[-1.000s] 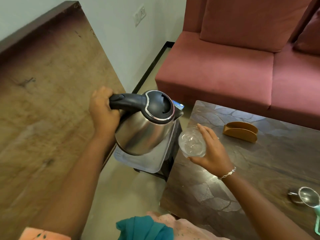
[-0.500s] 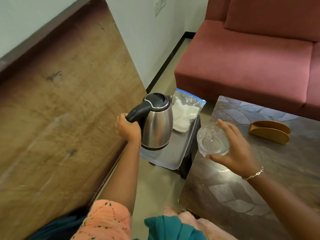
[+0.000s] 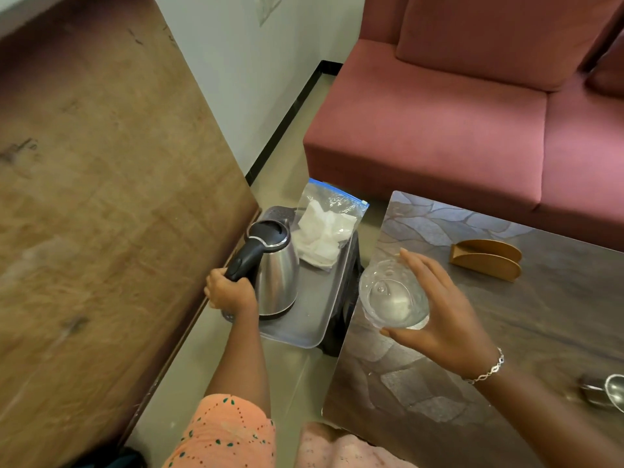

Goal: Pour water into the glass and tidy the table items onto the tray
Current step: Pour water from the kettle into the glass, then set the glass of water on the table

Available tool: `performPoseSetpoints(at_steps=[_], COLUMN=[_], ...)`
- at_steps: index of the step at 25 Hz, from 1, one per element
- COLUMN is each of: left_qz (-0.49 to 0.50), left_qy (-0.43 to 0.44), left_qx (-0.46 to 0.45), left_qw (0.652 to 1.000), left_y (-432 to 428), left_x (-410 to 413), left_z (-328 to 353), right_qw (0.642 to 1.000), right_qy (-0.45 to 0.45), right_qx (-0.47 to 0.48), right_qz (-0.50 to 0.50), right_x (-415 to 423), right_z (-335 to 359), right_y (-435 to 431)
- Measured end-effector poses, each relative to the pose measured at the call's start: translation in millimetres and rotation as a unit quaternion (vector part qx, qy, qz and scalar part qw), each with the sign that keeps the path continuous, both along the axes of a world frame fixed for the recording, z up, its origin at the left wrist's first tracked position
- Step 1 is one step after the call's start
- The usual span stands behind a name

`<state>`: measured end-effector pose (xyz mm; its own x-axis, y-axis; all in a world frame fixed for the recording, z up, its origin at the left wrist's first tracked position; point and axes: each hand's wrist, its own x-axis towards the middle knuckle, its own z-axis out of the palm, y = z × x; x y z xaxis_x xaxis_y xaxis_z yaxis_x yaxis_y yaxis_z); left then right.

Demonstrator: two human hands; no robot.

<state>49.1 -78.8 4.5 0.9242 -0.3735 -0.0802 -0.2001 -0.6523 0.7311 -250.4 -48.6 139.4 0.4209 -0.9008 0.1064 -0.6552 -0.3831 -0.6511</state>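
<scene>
The fingers of the left hand [image 3: 231,293] are wrapping tight round the black handle of the kettle [image 3: 275,271], which a second ago was tilting its spout toward the glass and is now standing upright on the tray [image 3: 312,327], at its near left end. The right hand [image 3: 439,315] is curling its fingers round the far and right sides of the glass [image 3: 393,295], holding it raised over the left edge of the table [image 3: 506,332]; clear water is showing in its bottom. So the pouring is looking finished, and the tidying is what is remaining.

Counting: one kettle, one glass, one tray, one plastic bag of white napkins [image 3: 326,231] lying at the tray's far end, one wooden napkin holder [image 3: 486,260] far on the table, and one steel cup [image 3: 604,395] at its near right edge.
</scene>
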Motion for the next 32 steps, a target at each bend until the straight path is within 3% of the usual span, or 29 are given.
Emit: performPoseSetpoints(at_steps=[5, 9, 16, 19, 22, 23, 25, 27, 28, 30, 32], left_qz=[-0.006, 0.062, 0.043, 0.037, -0.010, -0.048, -0.146, -0.258, -0.295, -0.334, -0.353], left_qy=[0.014, 0.113, 0.222, 0.195, 0.056, 0.061, 0.241, 0.469, 0.533, 0.595, 0.625], left_qx=[0.007, 0.052, 0.031, 0.034, -0.021, -0.047, -0.080, -0.058, -0.035, -0.006, 0.000], left_qw=[1.000, 0.990, 0.974, 0.980, 0.998, 0.996, 0.956, 0.843, 0.792, 0.731, 0.697], left_y=[14.5, 30.9, 36.4, 35.4, 28.0, 25.3, 24.2, 30.9, 35.4, 43.6, 49.6], left_x=[-3.1, 1.6, -7.6, -10.7, -46.9, -67.2, -116.3, -158.8, -177.0, -207.6, -234.7], left_z=[-7.1, -8.9, -17.3, -9.8, 22.6, 40.9, 80.6, 108.3, 116.3, 119.2, 118.6], right_qw=[1.000, 1.000, 0.999, 0.999, 0.998, 0.998, 0.997, 0.997, 0.996, 0.995, 0.994], right_qy=[0.003, -0.015, -0.029, -0.031, -0.035, -0.039, -0.046, -0.049, -0.050, -0.053, -0.051], right_qx=[0.003, 0.001, 0.007, 0.006, 0.010, 0.014, 0.017, 0.019, 0.017, 0.017, 0.017], right_qz=[-0.010, -0.019, -0.035, -0.041, -0.047, -0.049, -0.056, -0.065, -0.068, -0.078, -0.090], right_x=[-4.5, -3.7, -6.3, -11.1, -23.4, -28.3, -40.4, -53.1, -61.7, -80.3, -100.5], right_z=[-3.0, -0.3, 3.8, 2.8, 3.1, 3.3, 3.8, 4.3, 4.6, 5.1, 6.3], right_y=[-0.8, -1.2, -1.6, -1.8, -0.6, 0.3, 2.5, 4.3, 5.7, 8.8, 12.0])
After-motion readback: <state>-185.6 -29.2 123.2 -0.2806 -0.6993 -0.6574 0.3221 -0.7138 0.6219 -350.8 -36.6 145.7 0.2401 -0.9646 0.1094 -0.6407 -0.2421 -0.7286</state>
